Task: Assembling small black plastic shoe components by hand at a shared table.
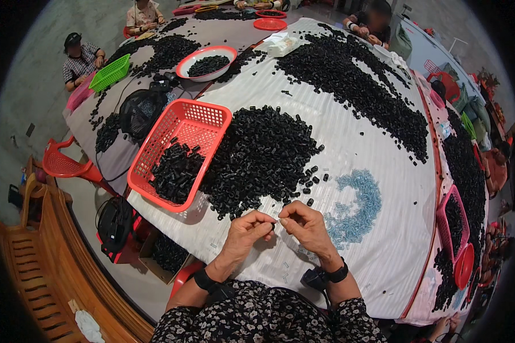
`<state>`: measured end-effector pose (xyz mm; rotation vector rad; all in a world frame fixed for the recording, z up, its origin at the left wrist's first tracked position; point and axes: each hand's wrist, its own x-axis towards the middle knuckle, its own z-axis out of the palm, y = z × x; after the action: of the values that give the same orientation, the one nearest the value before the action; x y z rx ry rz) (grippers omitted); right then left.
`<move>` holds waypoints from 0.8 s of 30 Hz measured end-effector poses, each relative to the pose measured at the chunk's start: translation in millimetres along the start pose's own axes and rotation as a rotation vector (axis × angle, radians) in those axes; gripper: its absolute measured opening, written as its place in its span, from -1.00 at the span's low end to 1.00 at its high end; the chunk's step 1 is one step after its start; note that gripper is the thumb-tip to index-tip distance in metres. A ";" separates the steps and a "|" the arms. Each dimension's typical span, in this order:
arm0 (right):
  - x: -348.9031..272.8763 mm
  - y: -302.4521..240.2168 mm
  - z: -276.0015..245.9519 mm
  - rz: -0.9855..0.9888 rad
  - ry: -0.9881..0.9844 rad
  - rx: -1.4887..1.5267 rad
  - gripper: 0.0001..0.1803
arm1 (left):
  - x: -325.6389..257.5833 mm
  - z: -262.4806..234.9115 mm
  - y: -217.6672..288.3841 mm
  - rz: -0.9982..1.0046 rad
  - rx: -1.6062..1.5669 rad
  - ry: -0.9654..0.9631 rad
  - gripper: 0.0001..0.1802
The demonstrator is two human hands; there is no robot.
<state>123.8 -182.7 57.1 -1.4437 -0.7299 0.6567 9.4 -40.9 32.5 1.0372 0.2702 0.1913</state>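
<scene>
Between the thumb and forefinger of my left hand (pixel 247 231) is a small black cylindrical piece (pixel 272 226), partly hidden by the fingertips. My right hand (pixel 304 226) is closed in a pinch right beside it; what its fingertips hold is too small to make out. Just beyond both hands lies a heap of short black cylindrical pieces (pixel 263 154). A curved scatter of small clear bluish pieces (pixel 363 206) lies to the right of my right hand. Left of the heap, a red plastic basket (pixel 223 123) holds more black pieces.
A white sheet (pixel 337 137) covers the table. Farther off are another black heap (pixel 349 68), a red-rimmed white basin (pixel 229 51) and a green basket (pixel 111 73). A pink basket (pixel 442 220) stands at the right. A wooden bench (pixel 46 274) is at the lower left. Several people sit around.
</scene>
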 end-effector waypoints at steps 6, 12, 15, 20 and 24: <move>0.0 -6.1 2.8 -0.084 -0.035 -0.146 -0.92 | 0.8 1.4 -0.1 0.002 0.107 0.030 -0.90; -1.5 1.6 4.5 -0.023 -0.053 -0.015 -0.92 | 0.1 3.5 1.1 0.058 0.319 0.085 -0.92; -1.7 0.1 5.3 0.014 -0.059 0.029 -0.91 | 0.8 3.9 1.8 0.032 0.282 0.067 -0.91; -0.6 4.7 1.9 -0.006 -0.049 -0.018 -0.94 | 3.0 -2.7 -4.6 -0.132 0.004 0.018 -0.87; 2.6 4.4 -5.2 -0.050 0.020 -0.049 -0.93 | 1.1 -6.8 -5.0 -0.109 -0.009 -0.047 -0.88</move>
<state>129.7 -183.9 52.9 -1.4706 -0.7685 0.5885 8.5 -37.4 24.8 1.0134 0.2826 0.0698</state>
